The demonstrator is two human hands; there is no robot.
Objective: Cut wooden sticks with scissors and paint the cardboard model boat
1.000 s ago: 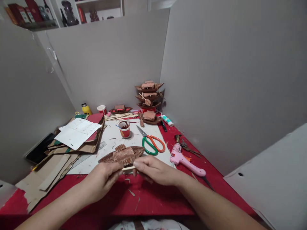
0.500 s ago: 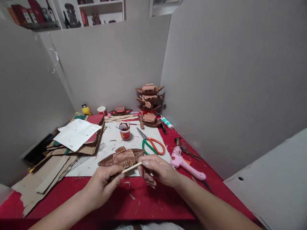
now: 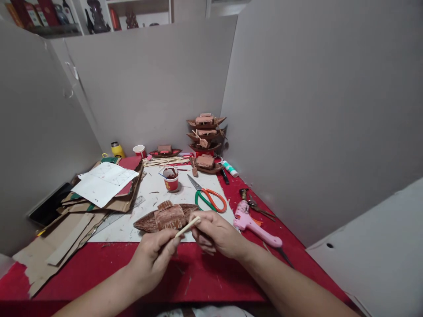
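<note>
A short pale wooden stick [image 3: 187, 226] slants upward to the right between my two hands. My left hand [image 3: 157, 253] pinches its lower end between thumb and fingers. At the upper end, the thumb and fingers of my right hand [image 3: 216, 231] are closed on it. Just behind the stick lies a brown model boat [image 3: 170, 215] with a ribbed canopy, its right side partly covered by my right hand. Scissors [image 3: 211, 200] with one green and one orange handle rest open beyond my right hand.
A red paper cup [image 3: 171, 180] with dark paint stands on the white sheet [image 3: 155, 174]. Stacked model boats [image 3: 205, 134] and thin sticks [image 3: 165, 161] are at the back. A pink glue gun [image 3: 257, 229] lies right; cardboard [image 3: 66, 240] and papers [image 3: 105, 182] lie left.
My left hand has shifted slightly right and down, closer to my right hand. The stick now tilts more steeply, and less of it shows between the hands.
</note>
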